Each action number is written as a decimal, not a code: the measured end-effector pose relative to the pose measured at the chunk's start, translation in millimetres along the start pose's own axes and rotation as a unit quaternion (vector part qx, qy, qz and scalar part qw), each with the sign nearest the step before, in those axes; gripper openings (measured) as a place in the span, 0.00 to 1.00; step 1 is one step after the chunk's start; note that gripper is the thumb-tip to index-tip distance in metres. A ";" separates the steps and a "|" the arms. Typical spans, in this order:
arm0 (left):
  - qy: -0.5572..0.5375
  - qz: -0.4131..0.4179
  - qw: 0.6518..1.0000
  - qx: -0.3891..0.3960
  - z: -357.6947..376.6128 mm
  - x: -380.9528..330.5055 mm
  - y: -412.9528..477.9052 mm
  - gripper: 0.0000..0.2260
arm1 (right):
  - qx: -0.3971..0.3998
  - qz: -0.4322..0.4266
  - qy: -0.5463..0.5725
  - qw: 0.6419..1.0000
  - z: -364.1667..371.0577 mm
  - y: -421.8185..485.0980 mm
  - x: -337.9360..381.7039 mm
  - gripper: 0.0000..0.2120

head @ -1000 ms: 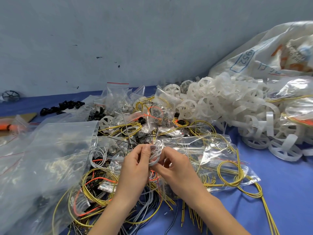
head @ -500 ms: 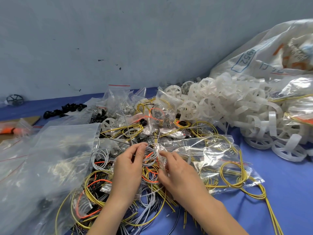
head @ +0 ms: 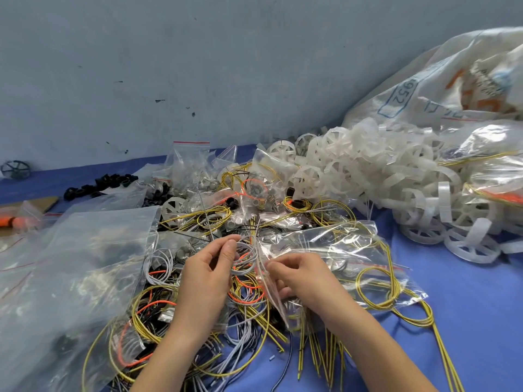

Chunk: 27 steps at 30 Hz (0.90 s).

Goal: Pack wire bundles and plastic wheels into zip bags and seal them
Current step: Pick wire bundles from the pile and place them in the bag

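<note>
Blue table (head: 469, 312) heaped with wire and white plastic wheels (head: 353, 171): the left hand (head: 206, 275) pinches a grey wire coil (head: 244, 257), now lowered to the zip bag (head: 271, 295) whose mouth the right hand (head: 302, 275) pinches. Insertion looks next; sealing waits.

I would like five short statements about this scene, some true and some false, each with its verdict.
1. The left hand holds a grey wire coil. True.
2. The right hand pinches a small clear bag. True.
3. The white wheels are piled to the left of the hands. False: the pile lies to the right.
4. The table cover is red. False: it is blue.
5. A bag of yellow wires lies just right of the right hand. True.
</note>
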<state>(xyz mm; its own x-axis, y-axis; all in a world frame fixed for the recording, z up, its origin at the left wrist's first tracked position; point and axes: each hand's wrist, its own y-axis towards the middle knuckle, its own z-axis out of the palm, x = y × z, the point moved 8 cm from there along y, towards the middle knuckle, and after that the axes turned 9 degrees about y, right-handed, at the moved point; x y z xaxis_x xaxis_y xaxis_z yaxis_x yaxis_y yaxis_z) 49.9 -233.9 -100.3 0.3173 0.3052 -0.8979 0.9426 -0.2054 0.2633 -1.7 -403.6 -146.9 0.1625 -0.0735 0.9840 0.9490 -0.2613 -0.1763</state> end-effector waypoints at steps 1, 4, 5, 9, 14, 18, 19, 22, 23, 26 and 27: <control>-0.040 -0.015 0.999 0.002 0.9 -0.1 0.4 0.08 | 0.000 0.000 0.003 1.000 0.0 -0.3 0.0 0.05; -0.132 -0.048 0.990 0.033 9.8 -1.3 -0.2 0.08 | -0.011 -0.016 -0.037 0.999 1.5 -2.1 3.4 0.06; -0.108 -0.041 0.993 0.038 12.0 -2.1 -0.9 0.08 | -0.020 -0.026 -0.040 0.999 1.3 -2.8 5.4 0.06; 0.250 0.114 0.961 -0.001 13.2 -17.9 -11.0 0.08 | -0.093 -0.136 -0.052 0.985 -7.7 -11.5 26.9 0.05; 0.302 0.159 0.939 0.046 29.3 -37.9 -21.9 0.09 | -0.128 -0.318 -0.206 0.916 5.9 -36.0 57.7 0.05; 0.057 -0.017 0.989 0.133 30.3 -27.7 -6.1 0.12 | -0.128 -0.357 -0.194 0.905 5.9 -41.9 63.7 0.07; 0.027 -0.060 0.984 0.167 34.0 -23.8 -5.1 0.11 | -0.129 -0.361 -0.187 0.904 4.8 -42.4 64.8 0.07; -0.018 -0.121 0.965 0.234 44.3 -21.5 -5.2 0.11 | -0.137 -0.388 -0.212 0.886 8.4 -47.7 69.6 0.07; -0.028 -0.128 0.959 0.250 48.1 -22.7 -4.0 0.11 | -0.139 -0.401 -0.226 0.877 11.0 -50.3 71.1 0.06; -0.080 -0.141 0.923 0.348 67.6 -29.9 -7.0 0.11 | -0.149 -0.423 -0.231 0.864 12.5 -55.5 75.6 0.06; -0.104 -0.143 0.903 0.391 75.7 -32.9 -11.0 0.08 | -0.151 -0.425 -0.223 0.864 11.4 -56.4 76.8 0.06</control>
<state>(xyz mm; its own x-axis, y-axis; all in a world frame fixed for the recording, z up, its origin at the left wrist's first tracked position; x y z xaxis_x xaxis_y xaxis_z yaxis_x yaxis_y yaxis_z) 21.3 -312.1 -100.4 -0.0303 0.2849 -0.9581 0.5960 -0.7643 -0.2461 -39.7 -383.5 -61.0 -0.4077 0.6289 0.6620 0.6735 -0.2824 0.6831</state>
